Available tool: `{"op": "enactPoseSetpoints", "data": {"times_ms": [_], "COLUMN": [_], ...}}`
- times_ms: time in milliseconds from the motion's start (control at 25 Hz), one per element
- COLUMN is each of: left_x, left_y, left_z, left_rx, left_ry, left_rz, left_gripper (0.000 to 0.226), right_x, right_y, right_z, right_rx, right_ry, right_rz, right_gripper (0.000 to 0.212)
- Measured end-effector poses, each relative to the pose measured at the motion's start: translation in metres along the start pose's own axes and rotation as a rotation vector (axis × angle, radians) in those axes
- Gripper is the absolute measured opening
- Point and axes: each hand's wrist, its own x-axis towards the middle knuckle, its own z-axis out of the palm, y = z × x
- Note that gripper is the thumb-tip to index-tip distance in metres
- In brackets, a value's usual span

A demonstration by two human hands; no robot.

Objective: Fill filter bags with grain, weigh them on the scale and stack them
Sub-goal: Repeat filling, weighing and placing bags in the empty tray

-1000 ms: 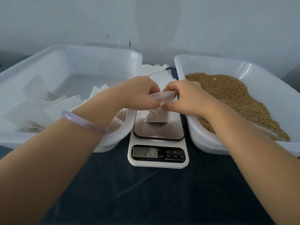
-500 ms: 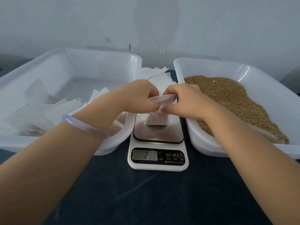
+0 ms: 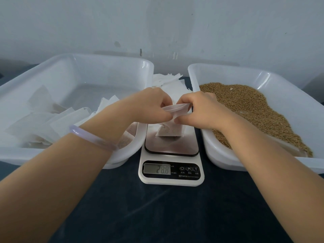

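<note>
Your scale (image 3: 171,172) read 26.3 a second ago and has held 28.8 for the last half second, so the weight looks settled. Your left hand (image 3: 150,106) and right hand (image 3: 198,109) have not moved. Each pinches the open mouth of the filter bag (image 3: 171,132), whose filled base rests on the platform. Closing it and stacking it in the left tub (image 3: 105,71) with the filled bags (image 3: 35,127) seems next. Grain (image 3: 254,109) fills the right tub (image 3: 289,106). The worktop (image 3: 157,216) is dark, with a pale wall (image 3: 157,23) behind.

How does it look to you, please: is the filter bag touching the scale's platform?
Touching. The head view shows the filter bag with its base sitting on the scale's platform, no gap beneath it, and the display reads 28.8.
</note>
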Motion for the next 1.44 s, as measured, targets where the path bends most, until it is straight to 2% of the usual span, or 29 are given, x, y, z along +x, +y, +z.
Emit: {"op": "enactPoseSetpoints", "data": {"times_ms": [240,360,600,720,800,880,960,1080,1160,1280,1440], "left_x": [-0.002,-0.002,0.0,0.0,0.0,-0.001,-0.001,-0.001,0.0,0.003,0.006], "left_y": [0.002,0.002,0.001,0.0,0.002,0.007,0.011,0.013,0.01,0.005,0.004], "left_z": [0.0,-0.001,-0.002,-0.004,-0.007,-0.009,-0.01,-0.012,-0.01,-0.002,0.007], "left_rx": [0.011,0.006,-0.065,-0.131,-0.319,-0.544,-0.682,-0.762,-0.772,-0.702,-0.581], "left_ry": [0.002,0.001,0.069,0.135,0.236,0.315,0.372,0.405,0.422,0.378,0.268], "left_rz": [-0.004,-0.019,-0.021,0.019,0.084,0.186,0.282,0.317,0.288,0.189,0.169], "left_gripper": [0.019,0.027,0.037,0.034,0.034,0.033,0.025,0.015,0.021,0.02,0.01], "right_x": [-0.003,-0.004,-0.001,-0.002,-0.003,-0.004,-0.006,-0.009,-0.01,-0.014,-0.031], "right_y": [-0.003,-0.004,0.001,0.005,0.005,0.004,0.001,0.004,0.01,0.038,0.099], "right_z": [-0.002,-0.002,-0.001,-0.003,-0.008,-0.011,-0.012,-0.014,-0.019,-0.038,-0.065], "right_rx": [0.032,0.027,0.096,0.317,0.613,0.817,0.836,0.911,0.946,0.944,0.661], "right_ry": [-0.021,-0.018,0.009,0.08,0.089,0.007,-0.054,-0.073,-0.032,0.077,0.074], "right_rz": [0.039,0.056,0.027,0.036,0.007,-0.066,-0.103,-0.107,-0.062,0.136,0.425], "right_gripper": [0.008,0.004,0.017,0.027,0.04,0.048,0.043,0.027,0.02,0.018,0.025]}}
